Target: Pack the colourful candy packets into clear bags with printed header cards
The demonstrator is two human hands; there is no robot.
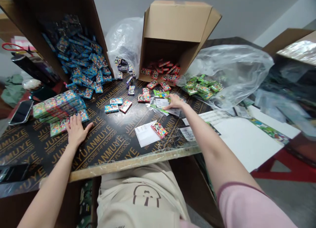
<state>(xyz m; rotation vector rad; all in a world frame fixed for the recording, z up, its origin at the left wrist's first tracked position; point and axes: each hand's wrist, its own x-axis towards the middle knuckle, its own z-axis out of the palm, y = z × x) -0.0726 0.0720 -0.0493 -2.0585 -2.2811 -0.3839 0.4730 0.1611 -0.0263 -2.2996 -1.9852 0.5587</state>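
Observation:
My left hand (77,130) rests with its fingers spread on a row of small colourful boxes (57,128), in front of a taller stack of like boxes (59,104). Over a loose pile of flat printed cards and clear wrappers (160,102) is my right hand (174,101), thumb and fingers apart and touching the pile. Between the hands lie two blue boxes (111,108) and a red one (125,106). Two more red boxes (144,98) lie left of the pile. Nearer me, a red patterned packet (159,129) overlaps a white folded sheet (146,134).
A carton (98,33) at back left spills blue boxes; another carton (177,22) holds red ones. Purple boxes (123,67) and green packets (203,86) lie by clear bags. A phone (21,112) is far left, white card sheets (243,139) right. The table's front edge (138,163) is taped.

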